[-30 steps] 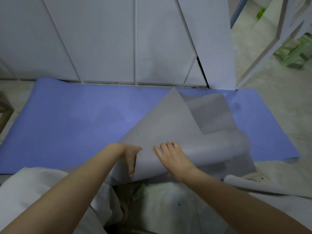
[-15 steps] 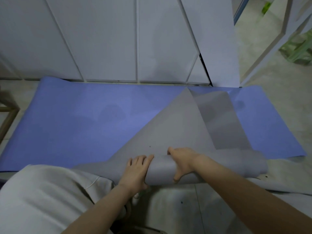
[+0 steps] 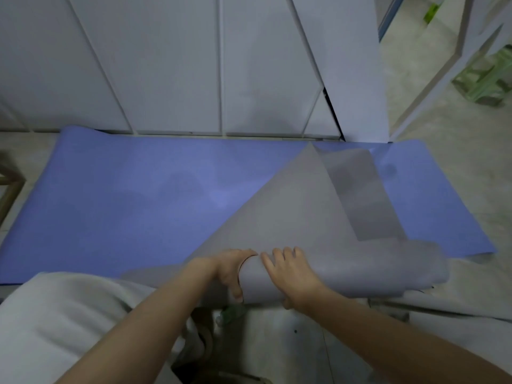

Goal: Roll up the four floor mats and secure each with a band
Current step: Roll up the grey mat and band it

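Your left hand (image 3: 230,273) sits at the open left end of the roll, fingers curled over its rim and thumb down the near side, so it grips the thin, flexible grey floor mat (image 3: 277,217); your right hand (image 3: 291,273) lies just beside it on top of the roll, fingers reaching across the curve and thumb hooked round the near edge, holding the same mat; the two hands almost touch.

The rolled part of the grey floor mat runs from your hands off to the right, close in front of you; the unrolled part spreads away from you in a slanted triangle, and its far edge is turned over to show a darker grey strip.

Under it, flat on the pale concrete floor (image 3: 476,162), lies a wide blue rectangular floor mat (image 3: 138,203), its long far edge against the foot of the white panelled wall (image 3: 166,65); the roll rests over the blue mat's near right part.

A light-coloured trouser leg (image 3: 55,314) fills the lower left; a pale grey sheet (image 3: 457,303) lies on the floor just beyond the roll's right end, and you cannot tell what it is; a green plastic stool (image 3: 487,76) stands far off at upper right.
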A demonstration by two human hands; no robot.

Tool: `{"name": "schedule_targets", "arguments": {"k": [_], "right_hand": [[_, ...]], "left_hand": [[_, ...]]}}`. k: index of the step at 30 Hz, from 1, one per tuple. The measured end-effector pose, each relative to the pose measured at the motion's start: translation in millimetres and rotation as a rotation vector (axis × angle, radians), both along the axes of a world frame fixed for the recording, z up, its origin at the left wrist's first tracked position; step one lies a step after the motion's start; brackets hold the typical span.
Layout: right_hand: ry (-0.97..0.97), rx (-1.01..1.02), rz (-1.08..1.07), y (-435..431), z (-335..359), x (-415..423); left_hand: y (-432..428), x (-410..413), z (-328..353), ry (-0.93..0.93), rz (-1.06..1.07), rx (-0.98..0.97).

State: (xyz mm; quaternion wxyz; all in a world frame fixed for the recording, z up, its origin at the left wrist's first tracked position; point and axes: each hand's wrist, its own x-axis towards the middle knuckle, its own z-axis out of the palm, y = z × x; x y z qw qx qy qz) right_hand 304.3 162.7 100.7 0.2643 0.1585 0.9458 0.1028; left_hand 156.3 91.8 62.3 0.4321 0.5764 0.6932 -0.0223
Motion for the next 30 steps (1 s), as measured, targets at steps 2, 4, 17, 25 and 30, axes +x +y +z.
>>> {"name": "schedule_targets", "arguments": {"k": [2, 4, 17, 25, 30], "right_hand": [[-0.03, -0.033, -0.045, 4, 4, -1], [-0.065, -0.126, -0.027, 11, 4, -2], [-0.194, -0.428, -0.131, 48, 32, -32], [-0.06, 0.016, 0.161, 30, 34, -8], [-0.074, 0.065, 0.106, 29, 31, -4]], "left_hand": [[0, 6, -5, -0.032, 0.042, 0.01], [-6, 10, -10, -0.021, 0.084, 0.077], [-24, 27, -20, 0.252, 0.177, 0.263], [1, 1, 3, 0.184, 0.069, 0.21], [18, -6, 8, 0.07, -0.005, 0.116]]}}
